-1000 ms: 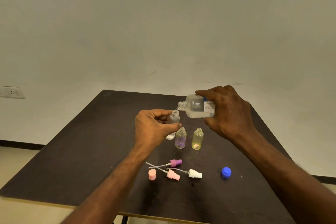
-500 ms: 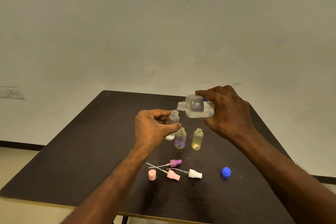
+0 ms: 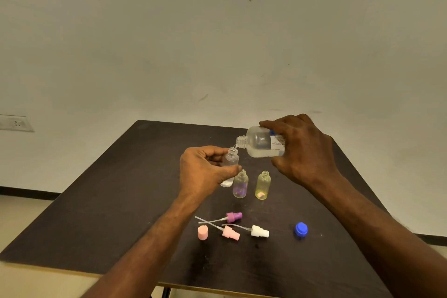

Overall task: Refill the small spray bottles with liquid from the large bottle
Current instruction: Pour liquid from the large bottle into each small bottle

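Tipping large bottle (image 3: 262,142) with our right hand (image 3: 304,150) wrapped round it, neck over clear small bottle (image 3: 231,159) pinched in our left hand (image 3: 205,172); purple-tinted bottle (image 3: 240,184), yellow bottle (image 3: 263,185) upright at 5 o'clock of it on table (image 3: 101,201).

Dim, even indoor light; soft shadows, wide-angle bowing at edges.

Dark table against a plain pale wall

A dark brown, matte, flat-topped table (image 3: 101,213) with a light wooden edge stands against a scuffed off-white plaster wall (image 3: 217,51). Left of the table, a white socket plate (image 3: 15,123) sits on the wall. A black skirting strip (image 3: 26,192) runs below it, above pale beige floor (image 3: 21,215). Light is soft and even.
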